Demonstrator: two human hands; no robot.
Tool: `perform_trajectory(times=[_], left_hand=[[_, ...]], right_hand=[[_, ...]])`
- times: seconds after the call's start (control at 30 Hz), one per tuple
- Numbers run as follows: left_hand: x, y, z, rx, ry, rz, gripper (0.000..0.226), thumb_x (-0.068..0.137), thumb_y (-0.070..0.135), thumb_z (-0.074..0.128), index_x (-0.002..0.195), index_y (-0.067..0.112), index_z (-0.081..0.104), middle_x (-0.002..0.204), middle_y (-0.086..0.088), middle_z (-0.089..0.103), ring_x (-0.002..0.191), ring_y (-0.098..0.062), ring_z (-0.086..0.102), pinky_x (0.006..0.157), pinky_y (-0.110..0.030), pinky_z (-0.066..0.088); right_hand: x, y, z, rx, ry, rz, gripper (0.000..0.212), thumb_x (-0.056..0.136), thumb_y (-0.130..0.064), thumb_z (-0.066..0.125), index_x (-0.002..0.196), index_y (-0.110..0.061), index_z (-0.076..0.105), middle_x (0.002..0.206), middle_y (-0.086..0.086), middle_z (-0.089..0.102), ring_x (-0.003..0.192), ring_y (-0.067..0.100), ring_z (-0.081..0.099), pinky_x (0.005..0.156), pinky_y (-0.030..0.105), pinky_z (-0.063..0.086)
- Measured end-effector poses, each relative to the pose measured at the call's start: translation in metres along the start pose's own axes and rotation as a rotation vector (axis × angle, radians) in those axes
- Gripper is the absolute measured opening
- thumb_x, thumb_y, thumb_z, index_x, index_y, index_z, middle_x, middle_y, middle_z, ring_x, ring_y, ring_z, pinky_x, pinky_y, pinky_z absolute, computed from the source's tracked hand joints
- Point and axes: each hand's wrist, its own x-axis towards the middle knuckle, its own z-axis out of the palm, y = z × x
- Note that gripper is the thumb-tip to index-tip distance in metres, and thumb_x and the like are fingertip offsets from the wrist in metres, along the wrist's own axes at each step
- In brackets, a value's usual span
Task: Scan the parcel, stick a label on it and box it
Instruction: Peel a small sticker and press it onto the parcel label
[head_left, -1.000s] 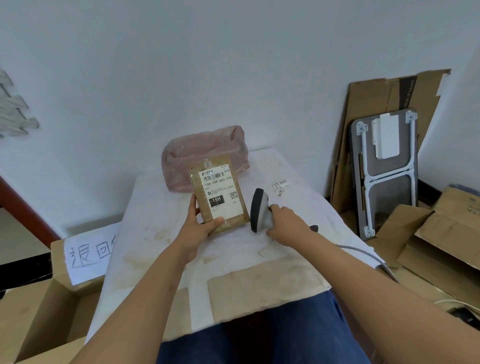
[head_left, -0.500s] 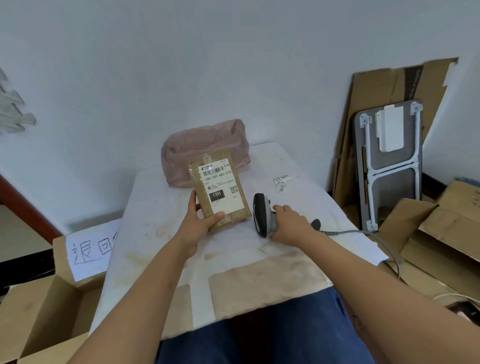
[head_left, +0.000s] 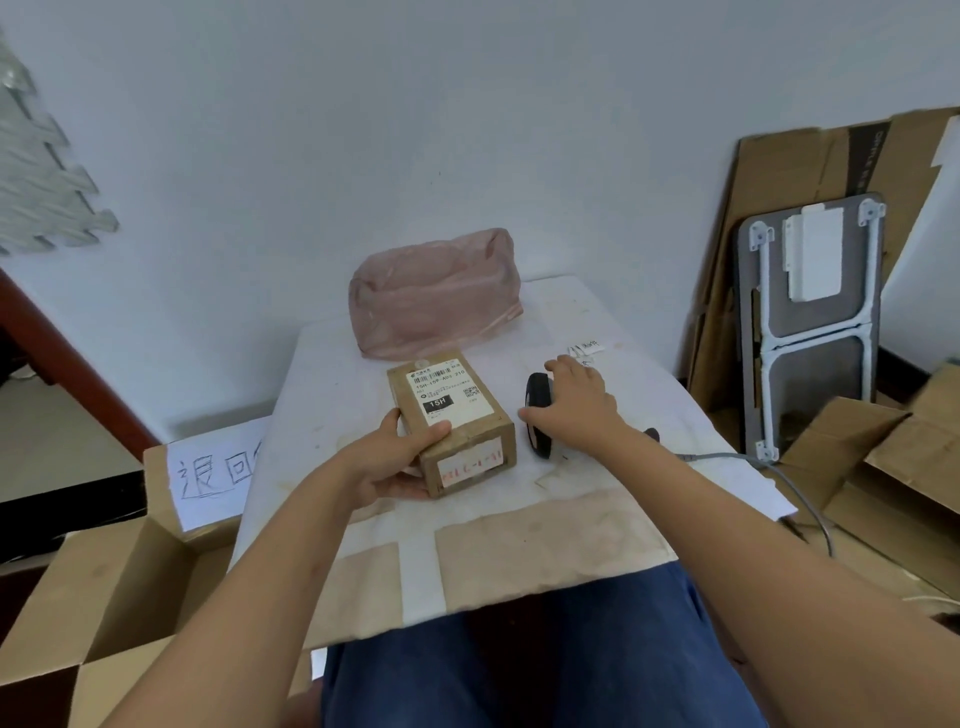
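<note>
The parcel (head_left: 460, 421) is a small brown cardboard box with a white shipping label on top and a handwritten sticker on its near end. My left hand (head_left: 397, 460) grips its near left corner and holds it low over the white table (head_left: 519, 530), lying almost flat. The black barcode scanner (head_left: 536, 413) lies on the table just right of the parcel. My right hand (head_left: 576, 405) hovers over the scanner's handle with fingers spread, not gripping it. Small white label strips (head_left: 587, 347) lie just beyond my right fingertips.
A pink plastic bag (head_left: 431, 301) sits at the table's far edge. An open cardboard box (head_left: 104, 597) with a handwritten paper sign (head_left: 213, 473) stands at the left. The scanner cable (head_left: 779, 473) trails right toward flattened cardboard (head_left: 883, 467) and a folded table (head_left: 810, 322).
My left hand tipped the upright parcel down to nearly flat and lowered it. My right hand laid the scanner on the table and spread its fingers off it.
</note>
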Motion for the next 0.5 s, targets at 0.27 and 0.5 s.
perform_trajectory(times=[0.27,0.5], left_hand=[[-0.018,0.001,0.003,0.228,0.033,-0.036,0.081,0.088,0.048,0.071,0.153,0.033,0.026,0.12,-0.011,0.071,0.1,-0.033,0.075,0.081,-0.039,0.063],[-0.013,0.019,0.001,0.621,0.275,0.124,0.072,0.098,0.052,0.054,0.157,0.019,0.028,0.149,-0.011,0.053,0.129,-0.032,0.055,0.101,-0.043,0.051]], right_hand=[[0.0,-0.009,0.019,0.021,0.119,-0.072,0.048,0.087,-0.026,0.058,0.134,-0.016,0.05,0.145,0.001,0.044,0.137,0.029,0.034,0.103,0.046,0.036],[0.0,0.005,0.016,0.064,0.218,-0.123,0.031,0.089,-0.016,0.054,0.119,-0.016,0.061,0.128,0.001,0.059,0.121,0.027,0.05,0.095,0.04,0.041]])
